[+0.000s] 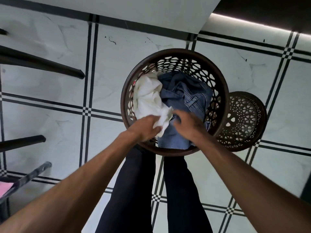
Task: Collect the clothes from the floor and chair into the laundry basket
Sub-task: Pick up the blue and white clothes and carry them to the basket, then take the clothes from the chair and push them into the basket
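Observation:
A round dark brown laundry basket (218,84) with lattice walls stands on the tiled floor just in front of my legs. Inside it lie blue jeans (188,96) and a crumpled white garment (148,96) on the left side. My left hand (143,128) grips the near end of the white garment over the basket's near rim. My right hand (188,125) is over the jeans at the near side, blurred, its fingers spread downward onto the denim.
The basket's lattice lid (242,121) lies on the floor to the right of the basket. Dark chair legs (50,68) reach in from the left, and a pink cloth (5,189) shows at the lower left edge. White floor tiles with black lines surround the basket.

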`<action>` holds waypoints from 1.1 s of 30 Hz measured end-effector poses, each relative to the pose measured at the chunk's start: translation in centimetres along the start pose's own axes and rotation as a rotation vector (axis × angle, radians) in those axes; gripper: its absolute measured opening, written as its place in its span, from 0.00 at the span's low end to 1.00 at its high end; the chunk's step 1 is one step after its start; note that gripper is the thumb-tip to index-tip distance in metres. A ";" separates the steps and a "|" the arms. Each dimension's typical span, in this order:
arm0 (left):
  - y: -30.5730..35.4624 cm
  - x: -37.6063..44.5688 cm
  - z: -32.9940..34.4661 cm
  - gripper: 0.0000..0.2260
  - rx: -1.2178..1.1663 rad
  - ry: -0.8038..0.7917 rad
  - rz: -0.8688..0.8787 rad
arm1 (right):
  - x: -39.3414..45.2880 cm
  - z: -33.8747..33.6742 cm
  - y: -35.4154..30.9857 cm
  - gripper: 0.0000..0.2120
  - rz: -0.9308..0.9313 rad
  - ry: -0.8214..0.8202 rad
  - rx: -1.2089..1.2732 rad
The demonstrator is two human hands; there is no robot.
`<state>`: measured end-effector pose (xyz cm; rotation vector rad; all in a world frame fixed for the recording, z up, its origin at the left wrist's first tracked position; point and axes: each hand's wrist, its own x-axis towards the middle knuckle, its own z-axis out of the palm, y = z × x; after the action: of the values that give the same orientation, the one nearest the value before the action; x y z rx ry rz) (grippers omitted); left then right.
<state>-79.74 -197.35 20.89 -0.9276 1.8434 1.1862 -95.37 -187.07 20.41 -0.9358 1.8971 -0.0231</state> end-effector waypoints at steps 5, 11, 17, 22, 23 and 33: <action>-1.7 -1.8 0.3 0.19 0.009 -0.054 -0.075 | -2.6 3.0 0.4 0.26 -0.014 -0.056 -0.068; -3.5 -4.5 -1.5 0.15 -0.121 0.280 -0.113 | -4.0 3.3 -3.9 0.15 -0.181 0.244 0.032; -8.8 -8.8 -3.6 0.12 -0.435 0.590 -0.104 | -4.0 2.5 -15.6 0.10 -0.335 0.356 0.119; -19.1 -13.7 -7.3 0.11 -0.983 0.818 -0.139 | -1.7 5.5 -29.2 0.10 -0.475 0.321 0.130; -21.4 -14.9 -8.1 0.11 -1.050 0.851 -0.144 | -1.4 6.3 -32.2 0.10 -0.502 0.314 0.120; -38.6 -28.2 -14.2 0.12 -1.270 1.126 -0.262 | 1.0 8.8 -60.3 0.11 -0.900 0.417 -0.175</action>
<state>-36.15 -217.60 34.31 -2.8836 1.3455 1.8369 -53.02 -226.81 38.78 -1.9559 1.6911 -0.6339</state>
